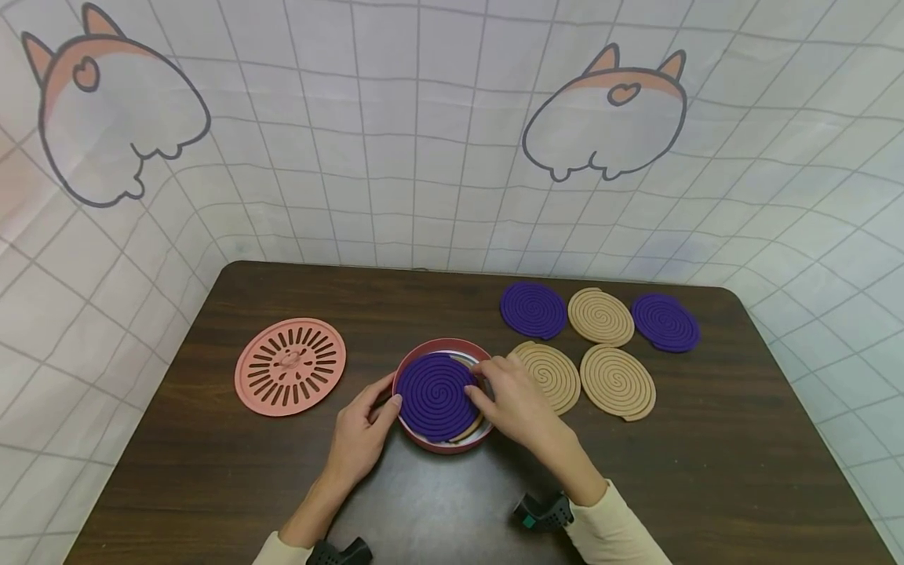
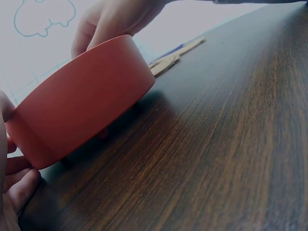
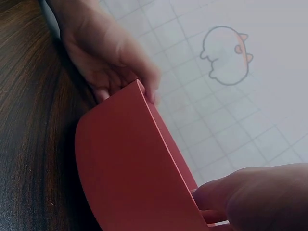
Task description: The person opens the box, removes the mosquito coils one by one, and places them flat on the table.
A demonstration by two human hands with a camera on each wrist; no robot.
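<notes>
A round red mosquito coil holder (image 1: 446, 450) stands on the dark table, its wall (image 2: 86, 96) close up in the left wrist view. My left hand (image 1: 359, 435) grips its left side, thumb at the rim and fingers round the wall. Inside the holder a purple mosquito coil (image 1: 436, 397) lies over a tan coil (image 1: 468, 430), which shows along the right. My right hand (image 1: 514, 399) reaches over the right rim and pinches the purple coil's right edge with thumb and fingers. In the right wrist view, the right fingertips are hidden behind the wall.
Right of the holder lie several loose coils, among them a tan one (image 1: 617, 382) and purple ones (image 1: 533, 310) farther back. A pink slotted lid (image 1: 290, 366) lies at the left. Behind the table (image 1: 706, 471) hangs a white grid-patterned sheet (image 1: 452, 141).
</notes>
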